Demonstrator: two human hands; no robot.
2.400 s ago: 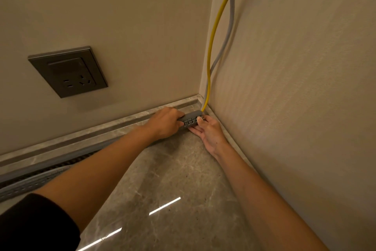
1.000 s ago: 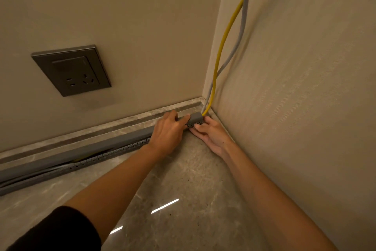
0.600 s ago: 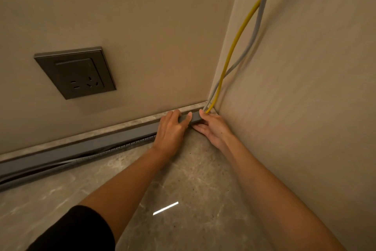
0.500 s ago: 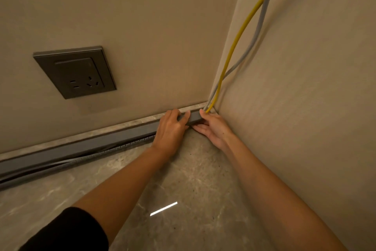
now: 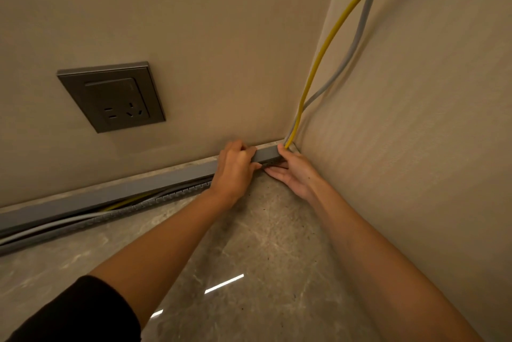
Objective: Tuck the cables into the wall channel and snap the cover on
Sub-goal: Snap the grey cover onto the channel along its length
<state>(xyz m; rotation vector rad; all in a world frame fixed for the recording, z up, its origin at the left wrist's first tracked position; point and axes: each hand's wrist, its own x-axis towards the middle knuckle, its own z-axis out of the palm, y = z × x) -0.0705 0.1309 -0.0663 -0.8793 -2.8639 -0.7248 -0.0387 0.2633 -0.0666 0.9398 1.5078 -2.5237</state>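
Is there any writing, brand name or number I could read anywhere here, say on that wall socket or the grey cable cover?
None can be read.
Wall socket: a tiny mark near its upper right corner, too small to read.
Grey cover: no print visible.
Yellow cable and grey cable: no legible print.

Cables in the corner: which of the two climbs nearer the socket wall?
The yellow cable; the grey cable runs beside it, nearer the right-hand wall.

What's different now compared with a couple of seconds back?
The grey cover now lies over the channel, hiding the slotted end by the corner. Both hands, left and right, stay pressed at that end. Cables still bulge out further left; the yellow cable is unchanged.
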